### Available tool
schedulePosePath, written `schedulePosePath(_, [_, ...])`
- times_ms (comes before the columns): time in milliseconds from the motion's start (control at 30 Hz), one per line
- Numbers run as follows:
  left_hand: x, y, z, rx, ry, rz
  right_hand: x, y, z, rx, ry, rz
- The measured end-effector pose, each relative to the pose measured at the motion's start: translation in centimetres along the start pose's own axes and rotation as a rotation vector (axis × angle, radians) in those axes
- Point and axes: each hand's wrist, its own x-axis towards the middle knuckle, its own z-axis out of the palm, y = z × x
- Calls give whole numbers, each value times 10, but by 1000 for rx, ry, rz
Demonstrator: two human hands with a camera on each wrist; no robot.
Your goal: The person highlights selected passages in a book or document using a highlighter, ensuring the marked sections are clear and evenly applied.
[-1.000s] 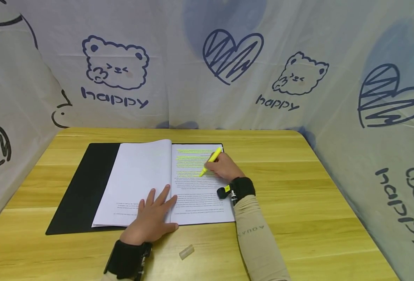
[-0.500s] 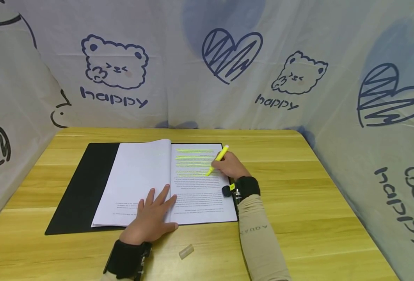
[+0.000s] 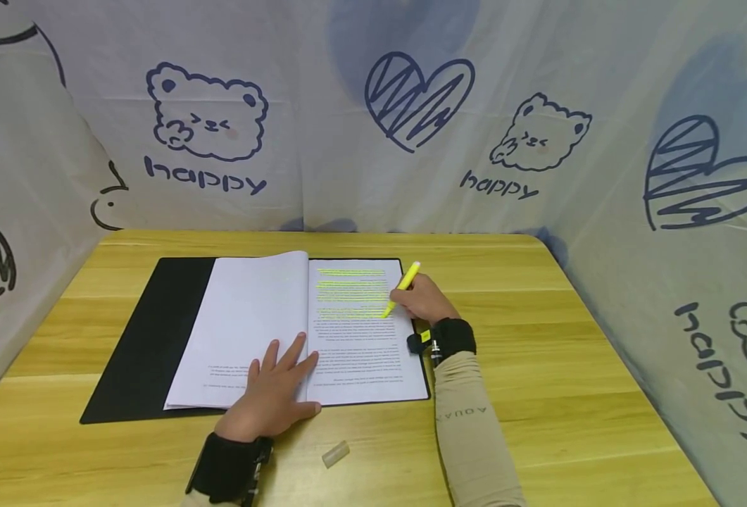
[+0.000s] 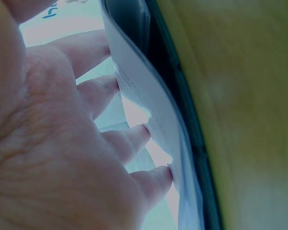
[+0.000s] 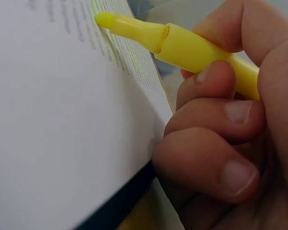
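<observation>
My right hand [image 3: 429, 298] grips a yellow highlighter [image 3: 405, 282], its tip on a printed line of the right page [image 3: 360, 366]. Several lines higher on that page are marked yellow. In the right wrist view the uncapped highlighter [image 5: 197, 50] lies between thumb and curled fingers, its tip touching the text. With fingers spread, my left hand [image 3: 270, 401] rests on the lower part of the left page [image 3: 246, 310], near the fold. The left wrist view shows its fingertips [image 4: 137, 136] against the curved paper. The pages lie in an open black folder [image 3: 139, 338].
A small translucent cap [image 3: 336, 454] lies on the wooden table [image 3: 563, 394] near its front, between the two forearms. Behind the table and along its sides hangs a pale cloth [image 3: 322, 176] printed with bears and hearts.
The right hand and highlighter have slid to the right along the line, leaving a longer yellow mark. My left hand has stayed in place.
</observation>
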Motion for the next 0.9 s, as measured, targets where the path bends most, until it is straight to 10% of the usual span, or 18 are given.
schedulePosePath(400, [0, 0, -1, 0, -4, 0, -1, 11, -12, 8, 31, 4])
schedulePosePath(667, [-1, 0, -1, -10, -2, -3, -9, 13, -21, 492, 25, -129])
schedulePosePath(900, [-1, 1, -2, -11, 1, -4, -14, 9, -22, 577, 46, -140])
